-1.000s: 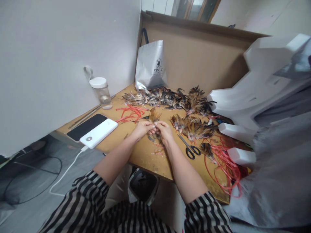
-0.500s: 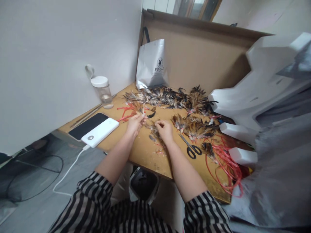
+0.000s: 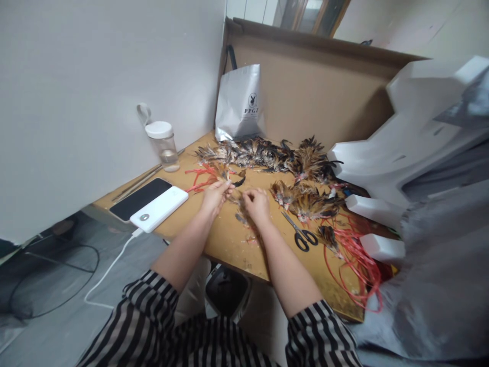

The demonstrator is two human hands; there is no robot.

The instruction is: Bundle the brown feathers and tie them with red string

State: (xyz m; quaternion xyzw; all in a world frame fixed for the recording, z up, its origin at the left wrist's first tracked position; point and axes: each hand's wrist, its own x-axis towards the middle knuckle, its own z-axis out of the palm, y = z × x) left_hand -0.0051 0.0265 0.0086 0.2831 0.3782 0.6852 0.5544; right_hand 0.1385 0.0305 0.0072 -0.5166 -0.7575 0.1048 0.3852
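My left hand is closed in a pinch above the table, with a small bunch of brown feathers at its fingertips. A dark curved feather shows just right of those fingers. A short gap separates it from my right hand, whose thumb and fingers are pressed together; whatever they pinch is too small to make out. Loose grey-brown feathers and red scraps lie below and between the hands. Red strips are spread on the tabletop behind my left hand.
Black-handled scissors lie right of my right hand, near feather bundles and a red strip tangle. More feathers line the back below a silver bag. Left are a bottle, phone and power bank.
The hands stay almost in place, with the right fingers curling slightly more and shifting a little left. The whole view has moved slightly.
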